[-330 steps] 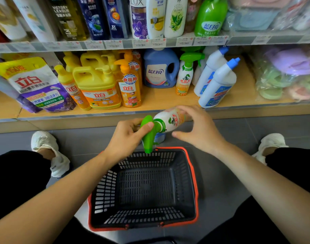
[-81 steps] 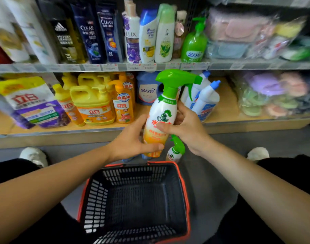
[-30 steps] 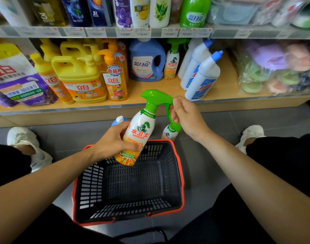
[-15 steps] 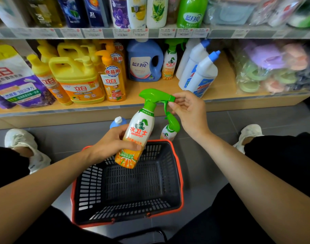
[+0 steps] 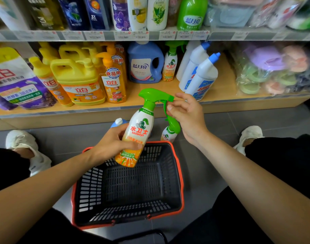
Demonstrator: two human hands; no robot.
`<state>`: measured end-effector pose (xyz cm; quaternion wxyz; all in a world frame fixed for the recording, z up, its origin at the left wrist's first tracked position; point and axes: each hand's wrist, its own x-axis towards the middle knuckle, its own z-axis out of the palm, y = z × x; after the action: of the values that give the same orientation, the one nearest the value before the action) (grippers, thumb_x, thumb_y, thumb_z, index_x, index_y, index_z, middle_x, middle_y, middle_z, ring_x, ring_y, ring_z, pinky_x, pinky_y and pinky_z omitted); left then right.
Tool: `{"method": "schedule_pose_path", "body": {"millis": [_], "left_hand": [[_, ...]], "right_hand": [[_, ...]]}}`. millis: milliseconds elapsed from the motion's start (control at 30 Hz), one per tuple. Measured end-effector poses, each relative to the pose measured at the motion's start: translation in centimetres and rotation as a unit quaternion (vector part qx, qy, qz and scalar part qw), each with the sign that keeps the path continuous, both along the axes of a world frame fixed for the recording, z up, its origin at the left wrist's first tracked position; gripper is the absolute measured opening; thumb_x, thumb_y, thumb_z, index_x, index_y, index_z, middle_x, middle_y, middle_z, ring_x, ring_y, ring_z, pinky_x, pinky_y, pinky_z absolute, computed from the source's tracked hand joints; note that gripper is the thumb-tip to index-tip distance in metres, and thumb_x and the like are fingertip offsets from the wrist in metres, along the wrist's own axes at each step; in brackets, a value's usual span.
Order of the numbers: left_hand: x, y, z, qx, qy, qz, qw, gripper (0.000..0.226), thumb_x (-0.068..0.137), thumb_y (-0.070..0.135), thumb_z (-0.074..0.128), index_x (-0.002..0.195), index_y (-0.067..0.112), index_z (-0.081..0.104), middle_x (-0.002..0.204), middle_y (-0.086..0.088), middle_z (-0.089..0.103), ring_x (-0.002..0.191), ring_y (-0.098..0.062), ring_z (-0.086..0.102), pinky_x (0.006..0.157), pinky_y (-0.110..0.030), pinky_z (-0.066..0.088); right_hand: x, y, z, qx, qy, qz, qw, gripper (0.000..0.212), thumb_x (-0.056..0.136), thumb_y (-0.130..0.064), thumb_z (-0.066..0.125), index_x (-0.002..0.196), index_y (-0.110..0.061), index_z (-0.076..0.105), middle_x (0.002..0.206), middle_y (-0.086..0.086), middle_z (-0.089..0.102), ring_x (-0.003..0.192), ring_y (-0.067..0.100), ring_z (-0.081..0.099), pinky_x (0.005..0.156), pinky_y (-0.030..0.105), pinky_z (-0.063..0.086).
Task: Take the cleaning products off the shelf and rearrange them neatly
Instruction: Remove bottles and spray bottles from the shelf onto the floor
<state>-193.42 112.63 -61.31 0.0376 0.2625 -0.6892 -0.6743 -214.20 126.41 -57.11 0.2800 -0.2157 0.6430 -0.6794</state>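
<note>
My left hand [image 5: 113, 143] grips the spray bottle [image 5: 140, 127] by its belly above the basket [image 5: 181, 173], long axis tipped toward one o'clock. My right hand [image 5: 187, 117], fingers loosely spread and empty, sits at three o'clock of its nozzle [image 5: 156, 95].

The nearest spray bottle [image 5: 137, 132] reads "水卫士 seaways" — blue jug [image 5: 145, 64] "蓝月亮", yellow jug [image 5: 80, 83] "立白", orange pump bottle [image 5: 113, 81] "食品用".

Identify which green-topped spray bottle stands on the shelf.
The spray bottle beside the blue jug; the left hand holds a second bottle, a third is on the floor.
</note>
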Motion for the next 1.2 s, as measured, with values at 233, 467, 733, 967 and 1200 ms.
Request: {"method": "schedule_pose_path", "body": {"millis": [233,467,733,967,1200], "left_hand": [[-0.5,1.7,0.2,-0.056,-0.014,0.048,0.997,0.079,0.049,0.053,0.093,0.118,0.030,0.063,0.103,0.005,0.077,0.091,-0.016,0.076,0.082,-0.042,0.063],[-0.9,3.4,1.4,-0.010,0.017,0.038,0.999,0.065,0.065,0.027,0.094,0.120,0.019,0.059,0.103,0.005,0.077,0.092,-0.014,0.076,0.072,-0.024,0.060],[-0.7,3.6,1.5,-0.007,0.027,0.032,0.999,0.060,0.071,0.025,0.090,0.123,0.018,0.060,0.104,0.007,0.077,0.095,-0.012,0.074,0.075,-0.023,0.059],[-1.0,0.7,4.2,-0.017,0.080,0.137,0.987,0.031,0.081,0.025,0.064,0.107,0.013,0.075,0.106,-0.014,0.076,0.097,-0.026,0.070,0.083,-0.042,0.055],[-1.9,0.8,4.6,0.095,0.134,0.118,0.979,0.038,0.079,0.020,0.074,0.115,0.008,0.068,0.098,-0.004,0.077,0.094,-0.018,0.073,0.083,-0.032,0.058]], "right_hand": [[2.8,-0.1,-0.4,0.021,-0.189,0.061,0.980,0.019,0.100,-0.017,0.061,0.115,-0.007,0.066,0.101,0.003,0.074,0.092,0.016,0.071,0.078,0.032,0.060],[4.3,0.0,-0.1,0.020,-0.202,0.129,0.971,0.044,0.093,-0.039,0.060,0.124,-0.008,0.062,0.108,0.014,0.066,0.092,0.022,0.064,0.071,0.038,0.054],[4.7,0.2,-0.8,0.010,-0.155,0.183,0.971,0.054,0.075,-0.012,0.079,0.125,-0.009,0.061,0.114,0.018,0.070,0.104,0.034,0.069,0.090,0.055,0.054],[5.0,0.6,-1.1,0.040,-0.095,0.186,0.977,0.055,0.069,-0.012,0.084,0.121,-0.009,0.066,0.113,0.015,0.074,0.104,0.032,0.071,0.083,0.041,0.058],[6.5,0.5,-1.2,0.054,-0.122,0.212,0.968,0.043,0.070,-0.010,0.083,0.111,-0.008,0.071,0.105,0.013,0.076,0.093,0.026,0.073,0.081,0.038,0.059]]}}
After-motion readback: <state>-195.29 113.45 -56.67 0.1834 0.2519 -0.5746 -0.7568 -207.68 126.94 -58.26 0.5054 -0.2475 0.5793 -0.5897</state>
